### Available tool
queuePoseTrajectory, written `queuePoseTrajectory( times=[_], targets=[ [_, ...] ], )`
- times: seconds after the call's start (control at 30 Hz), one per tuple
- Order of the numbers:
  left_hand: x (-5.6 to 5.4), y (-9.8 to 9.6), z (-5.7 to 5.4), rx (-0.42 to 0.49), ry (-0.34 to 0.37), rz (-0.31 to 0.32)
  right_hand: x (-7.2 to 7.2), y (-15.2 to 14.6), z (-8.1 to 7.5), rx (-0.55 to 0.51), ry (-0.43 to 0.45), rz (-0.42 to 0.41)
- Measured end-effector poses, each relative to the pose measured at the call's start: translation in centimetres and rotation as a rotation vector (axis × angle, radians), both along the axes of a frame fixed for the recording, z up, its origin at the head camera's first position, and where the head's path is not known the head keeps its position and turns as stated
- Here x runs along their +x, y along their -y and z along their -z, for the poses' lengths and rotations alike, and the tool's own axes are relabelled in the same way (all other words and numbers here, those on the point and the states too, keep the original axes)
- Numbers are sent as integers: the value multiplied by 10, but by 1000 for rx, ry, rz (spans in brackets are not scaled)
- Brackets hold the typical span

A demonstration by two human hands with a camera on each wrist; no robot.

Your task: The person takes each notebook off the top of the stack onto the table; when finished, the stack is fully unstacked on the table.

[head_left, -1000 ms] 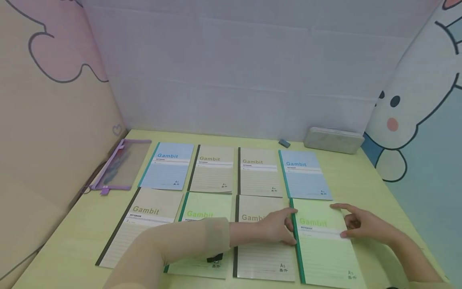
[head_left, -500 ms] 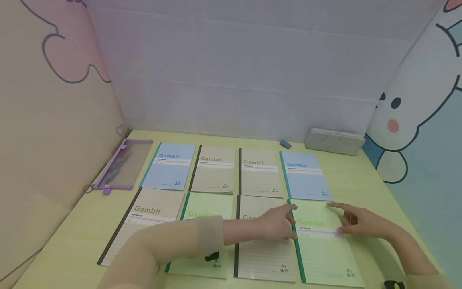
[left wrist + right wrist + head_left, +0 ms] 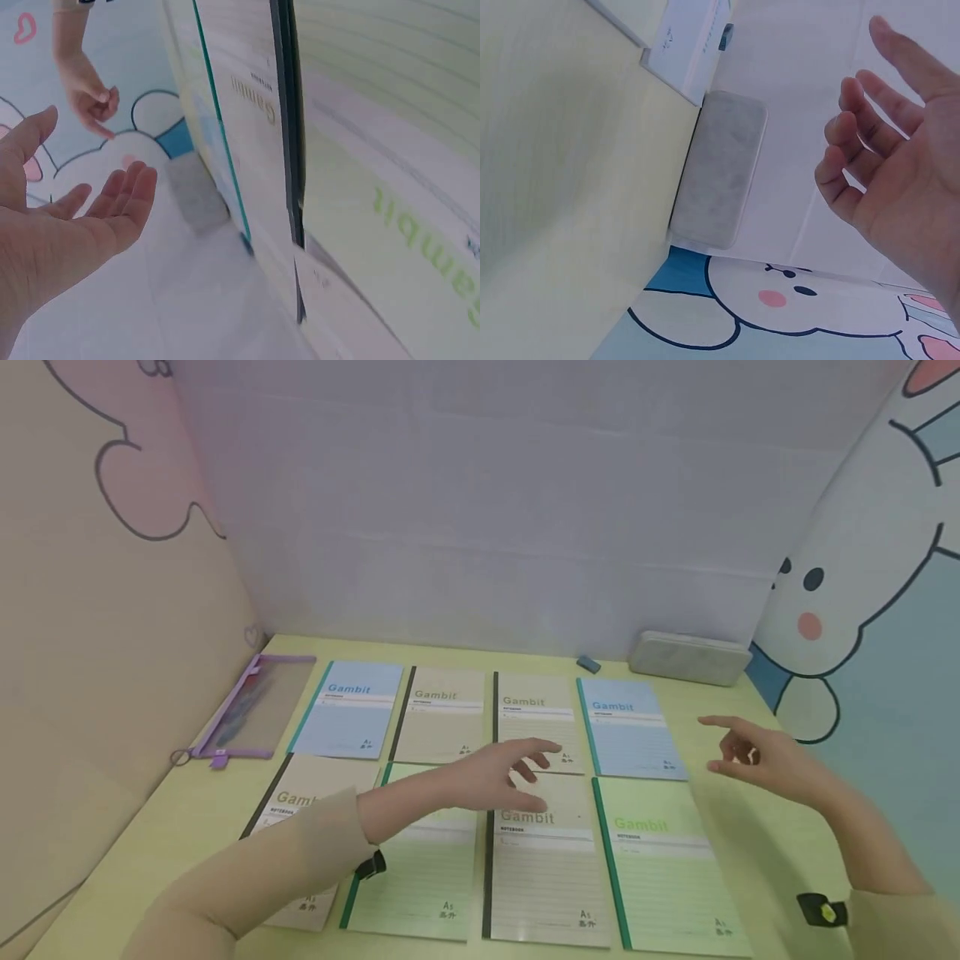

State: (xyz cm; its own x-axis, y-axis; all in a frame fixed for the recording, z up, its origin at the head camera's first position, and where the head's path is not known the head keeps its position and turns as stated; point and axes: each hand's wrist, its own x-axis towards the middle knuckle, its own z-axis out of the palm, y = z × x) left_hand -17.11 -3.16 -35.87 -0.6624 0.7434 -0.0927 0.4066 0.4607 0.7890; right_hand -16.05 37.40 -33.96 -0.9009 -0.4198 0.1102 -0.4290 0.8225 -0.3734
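Note:
Several Gambit notebooks lie in two rows, covers up. In the head view my left hand (image 3: 491, 777) hovers over a beige notebook (image 3: 547, 893) of the front row, its fingers loosely bent and holding nothing. My right hand (image 3: 768, 760) is raised beside the blue notebook (image 3: 633, 743) at the right end of the back row, also with nothing in it. Below that blue one lies a green notebook (image 3: 667, 877). Another green notebook (image 3: 420, 893) and a beige notebook (image 3: 300, 777) are partly hidden by my left arm. In the right wrist view the fingers (image 3: 862, 142) are half curled.
A grey pencil case (image 3: 690, 657) stands at the back right against the white wall, with a small blue-grey eraser-like block (image 3: 588, 664) to its left. A clear pouch with purple edging (image 3: 225, 714) lies at the left table edge. Walls enclose three sides.
Both hands have come away from the front right green notebook. My left hand has moved left and up, my right hand slightly right and up. The green notebook lies nearly where it was.

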Motion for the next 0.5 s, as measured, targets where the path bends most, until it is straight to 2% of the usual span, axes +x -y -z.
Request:
queuePoseTrajectory(
  times=[0.07,0.17,0.33,0.43,0.5],
  targets=[
    [-5,20,-4,-37,-102,-12,-5,2,-6,16,-76,31],
    [-13,48,-6,-116,-270,-81,-10,5,-13,39,-139,82],
    [-23,94,0,-181,-474,-224,-19,9,-15,67,-163,139],
    [-29,120,5,-185,-577,-300,-22,12,-11,48,-181,175],
    [-34,137,10,-193,-661,-346,-26,14,-6,29,-223,183]
  ],
)
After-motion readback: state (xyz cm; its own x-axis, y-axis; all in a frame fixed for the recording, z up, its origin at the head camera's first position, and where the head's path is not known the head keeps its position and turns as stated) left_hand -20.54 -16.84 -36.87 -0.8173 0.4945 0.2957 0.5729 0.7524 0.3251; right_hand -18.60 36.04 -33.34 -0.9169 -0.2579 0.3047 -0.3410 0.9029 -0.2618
